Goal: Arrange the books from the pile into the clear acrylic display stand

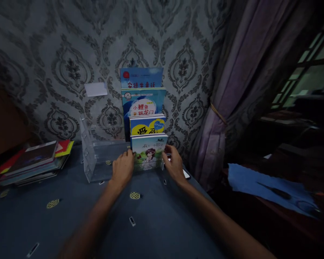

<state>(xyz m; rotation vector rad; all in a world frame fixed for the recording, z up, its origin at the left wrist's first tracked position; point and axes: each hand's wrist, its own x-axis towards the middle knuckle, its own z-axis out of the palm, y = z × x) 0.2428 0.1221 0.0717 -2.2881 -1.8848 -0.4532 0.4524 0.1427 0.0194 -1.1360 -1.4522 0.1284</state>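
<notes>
Though upright, rear books [143, 102] partly visible.

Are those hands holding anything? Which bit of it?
The left hand is at the left side edge of the front book, the right hand at its right side edge. I can't tell whether they grip or just steady it.

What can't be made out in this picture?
In the head view:
Lower cover of the yellow-and-blue book: hidden by the front book.
White object: partly covered by the right hand and wrist.
Left-side stack, titles: too dark and slanted.
Forearms: cut off by the bottom edge.
</notes>
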